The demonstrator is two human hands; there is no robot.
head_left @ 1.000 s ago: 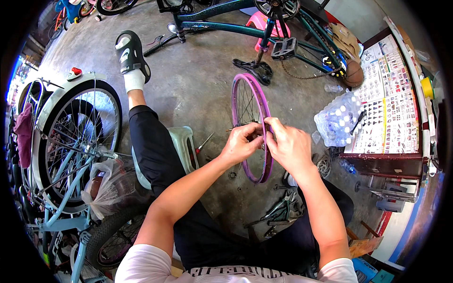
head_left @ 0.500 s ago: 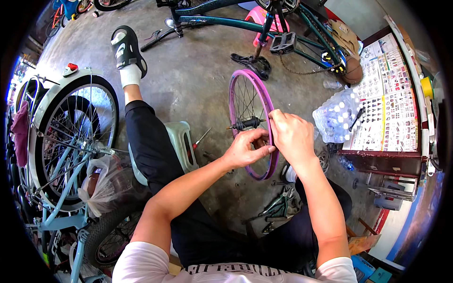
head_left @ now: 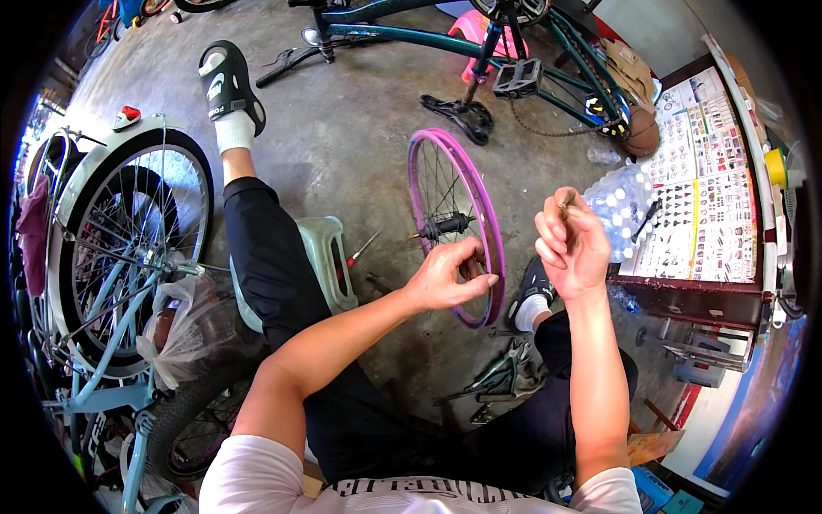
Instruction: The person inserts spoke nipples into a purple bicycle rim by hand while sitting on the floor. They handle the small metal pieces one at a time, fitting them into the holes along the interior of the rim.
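A bare bicycle wheel rim (head_left: 488, 214), purple-pink with spokes and a black hub (head_left: 447, 226), stands upright between my legs. My left hand (head_left: 452, 274) grips its near side, thumb and fingers closed around the rim. My right hand (head_left: 575, 244) is raised to the right of the wheel, apart from it, palm turned up. Its fingers are curled, with thumb and forefinger pinched together. Something small may be between those fingertips, but it is too small to name. No tire shows on the rim.
Pliers and other tools (head_left: 512, 370) lie by my right foot. A screwdriver (head_left: 353, 259) lies beside a pale stool (head_left: 332, 238). Ahead, a dark teal bicycle (head_left: 402, 43) rests upside down on its saddle (head_left: 461, 118). Bottled water (head_left: 623, 201) stands right, a light-blue bicycle (head_left: 111, 330) left.
My right hand has let go of the rim and moved right and up, turning over. The wheel has shifted slightly left; my left hand stays on it.
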